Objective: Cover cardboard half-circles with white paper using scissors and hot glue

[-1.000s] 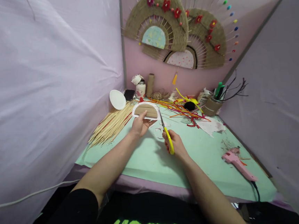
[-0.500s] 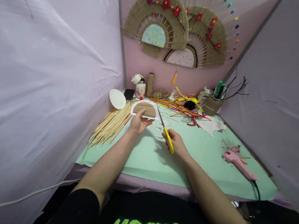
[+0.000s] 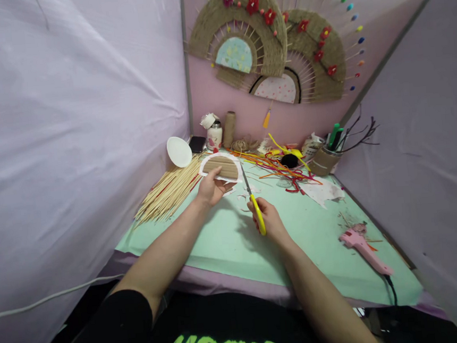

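Observation:
My left hand (image 3: pixel 211 188) grips a half-round piece of cardboard (image 3: pixel 228 168) by its lower edge, thumb on top. A white paper border shows all around the brown corrugated face. In my right hand (image 3: pixel 270 217) is a pair of scissors (image 3: pixel 257 211) with yellow handles. Their blades point up and away, beside the right end of the white border; whether they touch it I cannot tell. Small white paper scraps (image 3: pixel 242 197) lie on the table beneath.
Thin wooden sticks (image 3: pixel 166 194) lie in a bundle at left, by a white bowl-like piece (image 3: pixel 179 152). Coloured pipe cleaners (image 3: pixel 280 168) spread behind. A pink glue gun (image 3: pixel 365 251) rests at right, near a pot (image 3: pixel 325 161) with pens and twigs. Woven fans (image 3: pixel 249 41) hang on the back wall.

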A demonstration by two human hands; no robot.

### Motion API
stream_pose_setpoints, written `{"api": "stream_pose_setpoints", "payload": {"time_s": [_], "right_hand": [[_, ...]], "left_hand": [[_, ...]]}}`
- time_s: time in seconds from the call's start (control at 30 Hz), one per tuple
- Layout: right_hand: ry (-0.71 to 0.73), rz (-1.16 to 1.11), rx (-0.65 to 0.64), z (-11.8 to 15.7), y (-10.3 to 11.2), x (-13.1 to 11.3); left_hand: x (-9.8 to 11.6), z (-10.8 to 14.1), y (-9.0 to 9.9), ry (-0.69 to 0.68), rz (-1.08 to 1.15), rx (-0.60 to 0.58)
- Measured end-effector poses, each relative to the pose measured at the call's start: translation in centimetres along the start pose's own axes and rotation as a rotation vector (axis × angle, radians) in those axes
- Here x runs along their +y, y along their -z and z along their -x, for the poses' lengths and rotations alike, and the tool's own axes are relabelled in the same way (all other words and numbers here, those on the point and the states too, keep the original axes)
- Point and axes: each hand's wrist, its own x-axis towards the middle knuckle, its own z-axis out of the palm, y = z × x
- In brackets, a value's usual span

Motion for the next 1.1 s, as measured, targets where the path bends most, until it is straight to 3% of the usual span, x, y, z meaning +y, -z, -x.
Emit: {"api": "stream_pose_setpoints", "payload": {"time_s": [0.33,1.1], "right_hand": [[0.068,0.025,-0.037,0.12,-0.14,0.41],[0.053,0.033,-0.004,0.19,0.27,0.12]], "left_hand": [[0.12,0.16,-0.18,0.028,-0.011,-0.005],[-0.34,0.65,-0.36,0.059,-0.117,-0.069]]}}
